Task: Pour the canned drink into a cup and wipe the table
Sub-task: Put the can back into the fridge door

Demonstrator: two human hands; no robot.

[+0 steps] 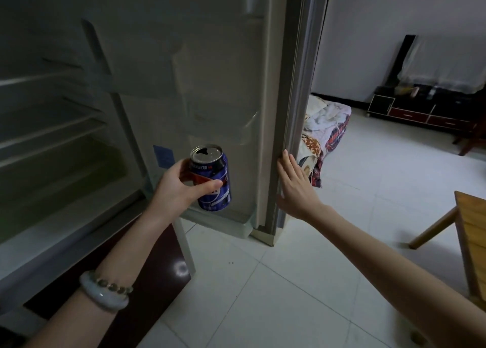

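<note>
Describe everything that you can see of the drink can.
The drink can is dark blue with a red and white logo and a shiny metal top, whose mouth looks already open. It is nearly upright in the air before the open fridge door. The left hand holds its middle, thumb in front; nothing else touches it.

Left hand (pixel 178 189) grips the can (pixel 219 197), fingers curled; right hand (pixel 295 189) flat, fingers straight
</note>
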